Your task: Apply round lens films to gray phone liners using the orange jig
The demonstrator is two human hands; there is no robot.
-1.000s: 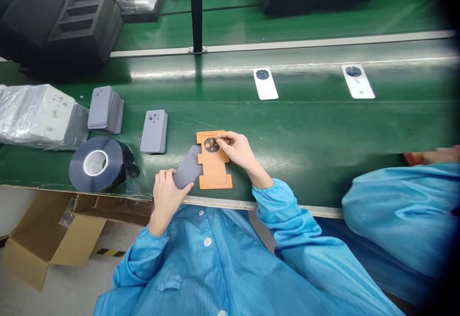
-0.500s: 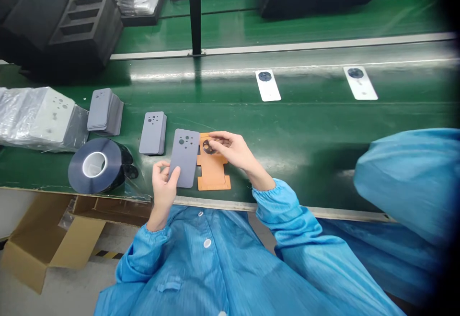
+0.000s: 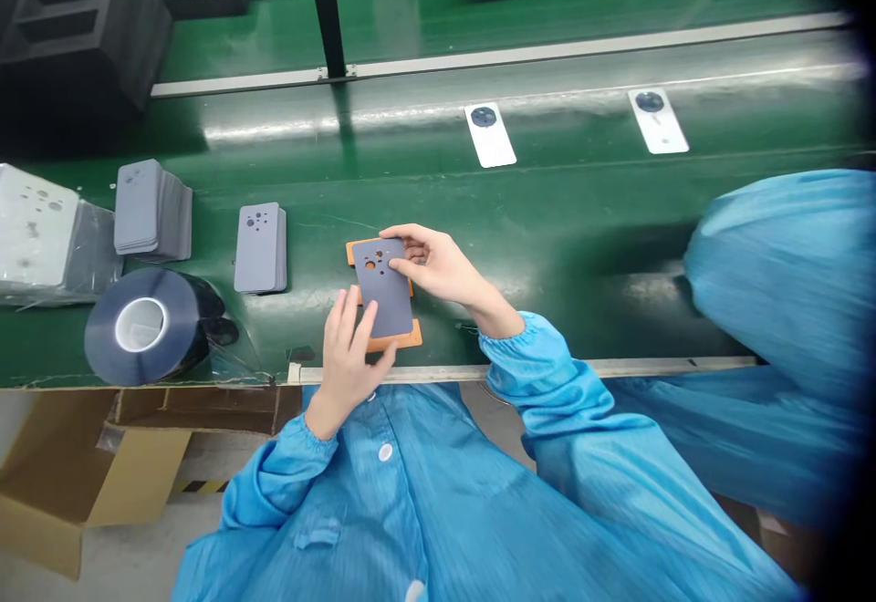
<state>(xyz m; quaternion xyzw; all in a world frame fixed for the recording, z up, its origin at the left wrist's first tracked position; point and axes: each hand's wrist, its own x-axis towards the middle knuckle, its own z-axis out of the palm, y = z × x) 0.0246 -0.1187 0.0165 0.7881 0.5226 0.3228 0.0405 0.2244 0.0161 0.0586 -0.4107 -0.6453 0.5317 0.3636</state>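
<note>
A grey phone back panel (image 3: pixel 387 301) with camera holes lies over the orange fixture (image 3: pixel 403 341), covering most of it. My right hand (image 3: pixel 438 264) grips the panel's upper right corner between thumb and fingers. At the panel's lower left edge is my left hand (image 3: pixel 350 356), its fingers spread and the tips at or just beside the edge. The round dark part seen earlier on the fixture is hidden under the panel or in my right hand; I cannot tell which.
To the left stand a short stack (image 3: pixel 258 248) and a taller stack (image 3: pixel 147 210) of grey panels, a roll of dark film (image 3: pixel 102 333) and plastic-wrapped panels (image 3: pixel 41 237). Two white panels (image 3: pixel 491 139) (image 3: pixel 661 123) lie farther back. A co-worker's blue sleeve (image 3: pixel 787 274) is at right.
The grey panel has moved right, from beside the orange fixture to on top of it. My left hand has let go and spread its fingers; my right hand has taken the panel's corner.
</note>
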